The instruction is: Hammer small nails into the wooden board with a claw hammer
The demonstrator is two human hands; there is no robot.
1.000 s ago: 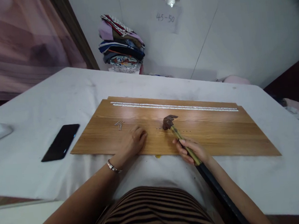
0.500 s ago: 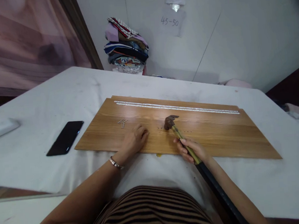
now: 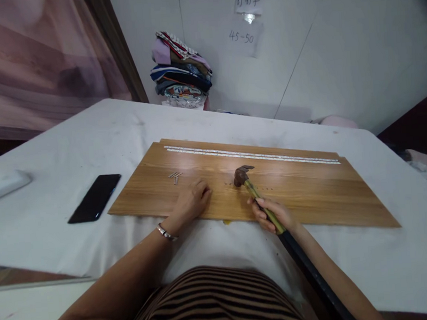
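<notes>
My right hand (image 3: 273, 214) is wrapped round the handle of a claw hammer (image 3: 253, 189). The hammer's rusty brown head is at the row of small dark nail heads or holes (image 3: 267, 189), too small to tell which. Its long black grip runs back past my forearm. My left hand (image 3: 193, 199) rests on the wooden board (image 3: 315, 191), its fingers curled in and nothing showing in them. Several loose nails (image 3: 175, 177) lie on the board just beyond and left of that hand.
Two white measuring strips (image 3: 250, 154) run along the board's far edge. A black phone (image 3: 94, 199) lies left of the board on the white-covered table (image 3: 50, 153). A white object (image 3: 3, 185) sits at the far left. Folded clothes (image 3: 182, 71) are stacked by the wall.
The view has tipped slightly, so the wall and table sit a little lower. Both hands and the hammer stay almost where they were.
</notes>
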